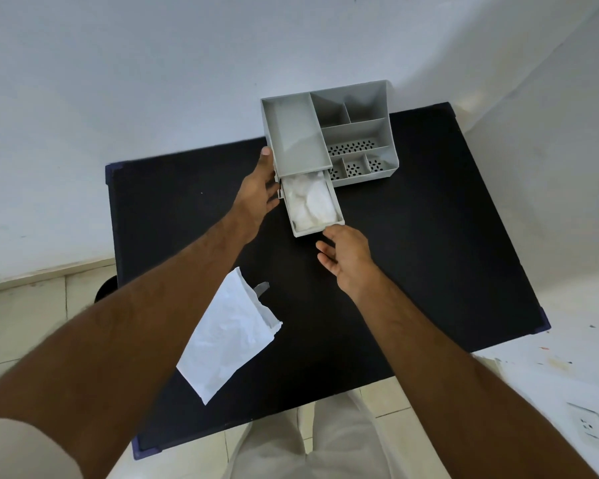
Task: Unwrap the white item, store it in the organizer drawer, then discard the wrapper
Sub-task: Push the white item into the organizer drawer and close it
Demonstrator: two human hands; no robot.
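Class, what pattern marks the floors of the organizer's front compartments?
Rows of small dark oval holes across the grey plastic organizer's front compartment floors, shown in the head view.

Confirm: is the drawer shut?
No, the drawer is pulled out, with the white item lying inside it.

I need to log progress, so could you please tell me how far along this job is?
Done: the white item is unwrapped and lies in the pulled-out drawer of the grey organizer. In hand: the left hand rests against the organizer's side, and the right hand is open just in front of the drawer, seemingly about to push it shut. Left: closing the drawer and discarding the wrapper, which lies on the black table.
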